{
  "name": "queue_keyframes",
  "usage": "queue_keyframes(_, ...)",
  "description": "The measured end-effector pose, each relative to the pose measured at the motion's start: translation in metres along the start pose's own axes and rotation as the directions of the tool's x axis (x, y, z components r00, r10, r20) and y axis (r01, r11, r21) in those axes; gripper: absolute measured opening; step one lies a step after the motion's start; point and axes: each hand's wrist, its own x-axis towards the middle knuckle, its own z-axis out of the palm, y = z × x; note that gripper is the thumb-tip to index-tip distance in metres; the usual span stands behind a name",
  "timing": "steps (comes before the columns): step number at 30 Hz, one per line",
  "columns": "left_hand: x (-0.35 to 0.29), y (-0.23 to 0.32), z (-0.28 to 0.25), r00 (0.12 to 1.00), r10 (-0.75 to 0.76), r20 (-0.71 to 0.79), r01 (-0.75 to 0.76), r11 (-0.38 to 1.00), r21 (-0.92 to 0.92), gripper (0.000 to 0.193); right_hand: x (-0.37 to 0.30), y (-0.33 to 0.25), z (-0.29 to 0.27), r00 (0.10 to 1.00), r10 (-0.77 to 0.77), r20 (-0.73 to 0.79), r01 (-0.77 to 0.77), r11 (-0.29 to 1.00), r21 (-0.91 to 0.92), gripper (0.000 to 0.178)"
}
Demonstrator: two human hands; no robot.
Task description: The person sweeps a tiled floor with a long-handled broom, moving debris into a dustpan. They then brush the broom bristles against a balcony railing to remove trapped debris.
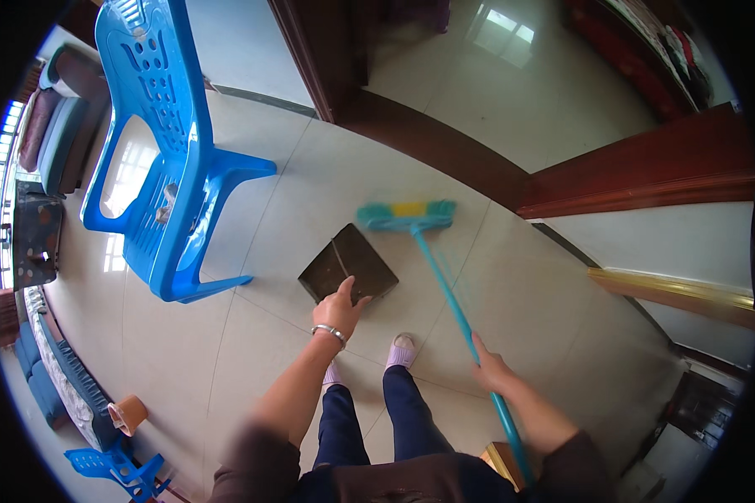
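Observation:
My right hand (495, 374) is wrapped round the long teal handle of a broom (455, 295). Its head, teal with a yellow middle, rests at the floor ahead and is slightly blurred. My left hand (337, 308), with a bracelet at the wrist, reaches over a dark square dustpan (367, 260). A thin handle runs from the pan toward my left hand, whose index finger lies along it; the grip itself is partly hidden by the hand. The broom head is just beyond the pan's far right corner, apart from it.
A blue plastic chair (161, 159) stands left of the dustpan, with small items on its seat. A dark wooden doorway threshold (445, 138) lies ahead. Sofas, an orange bin (128, 414) and another blue chair (119, 471) line the left. A wall with gold trim (675, 289) is on the right.

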Motion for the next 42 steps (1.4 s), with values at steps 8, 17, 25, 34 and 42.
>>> queue_keyframes(8, 0.039, 0.058, 0.018, 0.999, 0.029, -0.031, -0.029, 0.999, -0.014, 0.060, 0.024, -0.032, -0.108, 0.969, 0.024, -0.246, 0.017, 0.986, 0.163, 0.061)
queue_keyframes(17, 0.046, 0.076, 0.016, 0.997, 0.069, -0.032, -0.069, 0.997, 0.021, 0.056, 0.179, -0.055, -0.208, 0.856, 0.073, -0.512, 0.063, 0.968, 0.244, 0.058)
queue_keyframes(25, 0.052, 0.066, 0.017, 0.998, 0.064, -0.019, -0.063, 0.997, 0.035, 0.058, 0.008, 0.074, 0.041, 0.959, 0.010, -0.283, 0.023, 0.993, 0.114, 0.071)
queue_keyframes(34, 0.057, 0.070, 0.018, 0.990, 0.136, -0.022, -0.135, 0.989, 0.059, 0.058, -0.028, 0.037, 0.041, 0.985, 0.062, -0.158, -0.016, 0.960, 0.278, 0.038)
queue_keyframes(42, 0.061, 0.071, 0.016, 0.992, 0.126, -0.014, -0.125, 0.989, 0.081, 0.058, -0.067, -0.005, -0.040, 0.945, -0.057, -0.323, 0.082, 0.995, 0.065, 0.057)
